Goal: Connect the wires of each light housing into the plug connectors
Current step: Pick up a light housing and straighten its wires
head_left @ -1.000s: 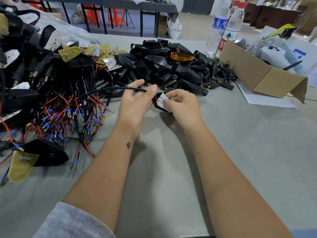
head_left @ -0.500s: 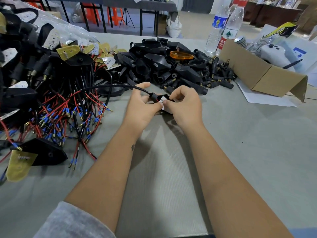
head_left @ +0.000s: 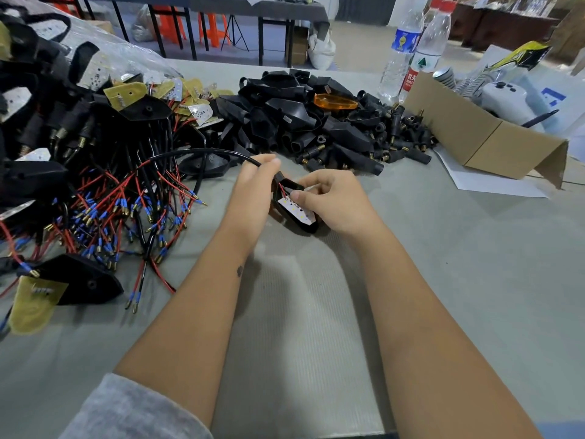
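The bottle (head_left: 424, 55) has a red label with unreadably blurred Chinese characters.

**The grey table and its load**

We see a grey table (head_left: 474, 280) covered in a ribbed mat. On its left lies a heap of wired housings (head_left: 95, 160), their red and black wires (head_left: 126, 210) with blue-sleeved tips fanned out over the surface. Nearest us on that side, one black housing (head_left: 85, 280) lies beside a yellow board (head_left: 31, 302). At the far middle sits a pile of black plugs (head_left: 316, 128), with an orange lens (head_left: 335, 101) on top. To the right stands an open cardboard box (head_left: 474, 134) on white paper (head_left: 493, 185). Behind the pile, next to the box, stand two bottles (head_left: 411, 49).
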`<state>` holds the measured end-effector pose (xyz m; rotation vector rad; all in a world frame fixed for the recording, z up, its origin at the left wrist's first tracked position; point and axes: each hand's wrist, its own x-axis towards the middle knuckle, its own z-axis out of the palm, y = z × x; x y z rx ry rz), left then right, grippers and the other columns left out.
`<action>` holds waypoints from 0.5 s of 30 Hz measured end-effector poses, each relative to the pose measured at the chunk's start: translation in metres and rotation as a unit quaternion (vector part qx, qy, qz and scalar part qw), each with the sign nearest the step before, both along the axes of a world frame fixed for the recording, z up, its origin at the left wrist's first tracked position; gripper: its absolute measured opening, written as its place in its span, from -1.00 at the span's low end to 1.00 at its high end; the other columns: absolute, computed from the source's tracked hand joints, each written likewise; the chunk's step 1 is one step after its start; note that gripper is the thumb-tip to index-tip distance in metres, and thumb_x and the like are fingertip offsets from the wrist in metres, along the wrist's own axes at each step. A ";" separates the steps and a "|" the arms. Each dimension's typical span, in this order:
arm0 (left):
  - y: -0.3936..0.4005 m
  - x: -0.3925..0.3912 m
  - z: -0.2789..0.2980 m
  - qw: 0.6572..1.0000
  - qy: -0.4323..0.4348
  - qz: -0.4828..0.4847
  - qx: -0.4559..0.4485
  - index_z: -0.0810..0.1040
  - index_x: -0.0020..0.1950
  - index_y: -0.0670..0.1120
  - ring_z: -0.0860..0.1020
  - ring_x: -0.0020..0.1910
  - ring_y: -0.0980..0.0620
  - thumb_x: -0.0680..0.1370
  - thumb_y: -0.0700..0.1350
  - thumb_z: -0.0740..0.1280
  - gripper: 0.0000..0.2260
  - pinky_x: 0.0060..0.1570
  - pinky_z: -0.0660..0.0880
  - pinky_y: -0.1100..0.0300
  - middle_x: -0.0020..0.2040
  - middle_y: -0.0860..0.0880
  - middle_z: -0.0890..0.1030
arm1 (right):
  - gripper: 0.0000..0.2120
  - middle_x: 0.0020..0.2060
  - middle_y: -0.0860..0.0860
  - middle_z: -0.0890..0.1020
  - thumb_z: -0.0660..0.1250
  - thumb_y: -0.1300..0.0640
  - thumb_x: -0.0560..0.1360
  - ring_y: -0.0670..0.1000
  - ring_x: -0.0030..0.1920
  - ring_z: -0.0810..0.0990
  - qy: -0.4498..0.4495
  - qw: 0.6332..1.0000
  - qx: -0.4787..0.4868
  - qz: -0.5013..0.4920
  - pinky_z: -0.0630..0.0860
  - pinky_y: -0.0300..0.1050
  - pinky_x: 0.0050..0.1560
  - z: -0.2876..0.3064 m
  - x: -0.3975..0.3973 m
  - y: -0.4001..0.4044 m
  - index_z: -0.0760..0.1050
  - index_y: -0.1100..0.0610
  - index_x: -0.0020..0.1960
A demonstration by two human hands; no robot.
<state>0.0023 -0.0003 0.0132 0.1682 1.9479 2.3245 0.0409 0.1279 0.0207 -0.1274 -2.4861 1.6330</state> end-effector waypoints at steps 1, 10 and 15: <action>-0.001 -0.001 0.000 1.000 0.001 0.015 0.012 0.47 0.02 0.05 0.60 -0.06 0.02 0.65 -0.10 0.18 -0.90 0.10 0.53 -0.01 -0.04 -0.13 0.62 | -0.94 -0.48 0.05 0.57 0.43 0.27 0.48 -0.07 -0.46 0.48 -0.004 1.000 -0.002 0.002 0.38 -0.19 -0.29 0.000 0.000 0.000 0.60 0.24 -0.05; -0.022 -0.012 0.008 0.926 -0.060 0.116 0.355 0.36 0.28 -0.07 0.62 -0.22 -0.04 0.69 0.14 -0.02 -0.64 -0.07 0.61 0.07 -0.19 -0.13 0.62 | -0.91 -0.39 -0.01 0.59 0.49 0.23 0.41 -0.10 -0.38 0.52 -0.012 0.999 0.037 -0.016 0.44 -0.17 -0.24 -0.004 -0.003 0.004 0.59 0.20 -0.14; -0.025 -0.014 0.005 0.917 -0.084 0.149 0.361 0.42 0.16 -0.07 0.48 -0.43 0.03 0.70 0.06 -0.03 -0.69 -0.32 0.50 0.19 -0.36 -0.07 0.56 | -0.92 -0.45 -0.05 0.59 0.48 0.23 0.41 -0.11 -0.40 0.49 -0.045 0.996 0.062 0.048 0.40 -0.18 -0.26 -0.001 0.000 0.000 0.58 0.18 -0.22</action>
